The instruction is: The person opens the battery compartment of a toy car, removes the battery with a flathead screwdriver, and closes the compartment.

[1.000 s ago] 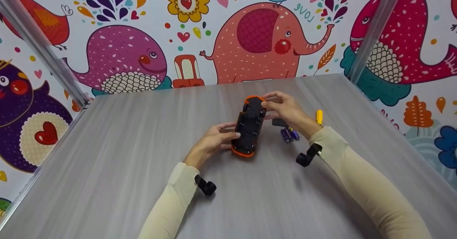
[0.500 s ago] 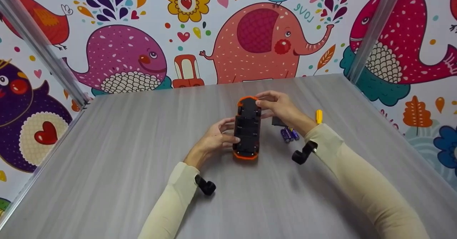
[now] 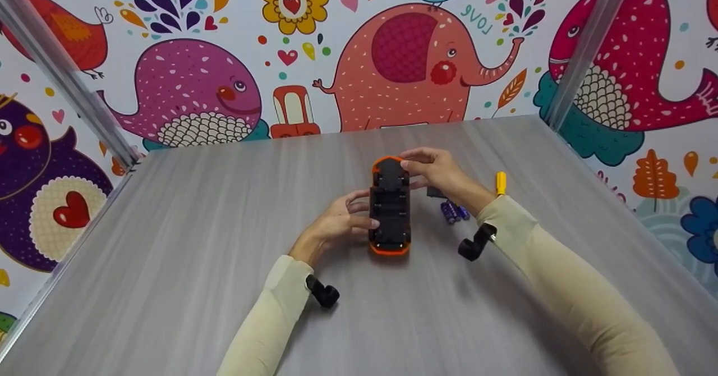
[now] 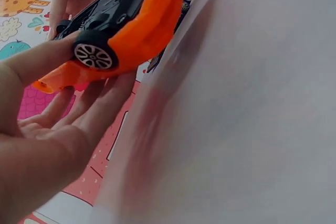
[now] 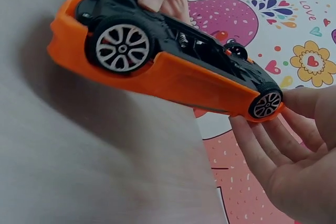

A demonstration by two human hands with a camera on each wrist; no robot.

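Note:
An orange toy car (image 3: 391,205) is held upside down above the table, its black underside facing up with an open recess in the middle. My left hand (image 3: 341,219) grips its left side near the lower end, thumb on the underside and fingers beneath the body. At the far end, my right hand (image 3: 435,168) pinches the other side between thumb and fingers. The right wrist view shows the toy car (image 5: 173,82) from the side, its spoked wheels and orange flank turned to the camera. In the left wrist view one wheel (image 4: 94,56) sits close to the left thumb.
Several purple batteries (image 3: 450,212) lie on the grey table (image 3: 224,241) right of the car. A dark flat piece (image 3: 435,192) is partly covered by the right hand. Behind the right wrist stands out a yellow screwdriver handle (image 3: 501,183). A patterned wall (image 3: 303,62) closes off the back.
The toy car has turned from a slant to nearly straight and shifted slightly toward the person. My right hand has moved a little left with it; both hands keep their hold.

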